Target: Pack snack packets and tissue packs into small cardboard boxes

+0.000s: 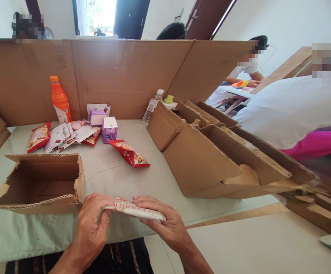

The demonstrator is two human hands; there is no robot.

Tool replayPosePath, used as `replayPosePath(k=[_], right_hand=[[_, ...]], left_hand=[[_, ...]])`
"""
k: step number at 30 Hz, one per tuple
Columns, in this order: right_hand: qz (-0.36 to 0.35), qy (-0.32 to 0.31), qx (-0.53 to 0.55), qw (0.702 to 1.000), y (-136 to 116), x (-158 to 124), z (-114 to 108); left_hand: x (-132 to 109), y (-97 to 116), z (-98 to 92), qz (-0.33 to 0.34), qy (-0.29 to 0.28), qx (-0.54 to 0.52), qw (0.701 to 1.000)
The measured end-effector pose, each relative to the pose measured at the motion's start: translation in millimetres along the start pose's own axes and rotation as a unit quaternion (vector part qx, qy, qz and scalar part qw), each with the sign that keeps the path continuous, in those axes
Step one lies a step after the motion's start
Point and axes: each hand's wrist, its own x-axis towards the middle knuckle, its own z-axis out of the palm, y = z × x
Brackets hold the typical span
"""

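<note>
Both my hands grip one flat white packet with red print point(135, 210) at the near edge of the table. My left hand point(92, 228) pinches its left end, fingers closed. My right hand point(165, 222) lies along its right side with fingers wrapped over it. An open, empty cardboard box point(44, 182) stands just left of my left hand. A red snack packet point(129, 153) lies on the table beyond my hands.
Farther back lie several snack packets point(62, 135), a purple box point(110, 129), an orange drink bottle point(59, 99) and a water bottle point(152, 106). Flattened cartons point(205, 160) fill the right. A cardboard wall point(125, 72) closes the back. A person in white point(290, 106) bends at the right.
</note>
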Motion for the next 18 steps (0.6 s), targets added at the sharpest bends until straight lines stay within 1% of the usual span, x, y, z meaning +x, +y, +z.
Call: replayPosePath(k=[4,7,11,14,15,16,17,18], right_hand=[[0.016,-0.037,-0.008,0.999,0,2,3],[-0.009,-0.048,-0.027,0.998,-1,6,2],[-0.066,-0.038,-0.050,0.996,-9,15,5],[-0.071,-0.052,-0.056,0.995,-16,17,5],[-0.057,-0.048,-0.057,0.996,-16,16,1],[-0.035,-0.028,-0.062,0.997,-15,13,-4],[-0.007,0.011,-0.077,0.997,-12,11,-11],[0.021,0.062,-0.098,0.993,-9,10,-19]], left_hand=[[-7,-1,-2.5,-0.038,-0.006,0.002,0.999],[-13,-1,-4.2,-0.050,-0.010,0.001,0.999],[-19,2,-7.9,-0.046,-0.017,-0.017,0.999],[-25,4,-16.1,-0.027,0.004,0.025,0.999],[-28,5,-20.5,-0.017,0.015,0.049,0.999],[-32,6,-25.8,-0.002,0.024,0.068,0.997],[-36,8,-32.1,0.016,0.031,0.080,0.996],[-39,11,-39.4,0.034,0.035,0.084,0.995]])
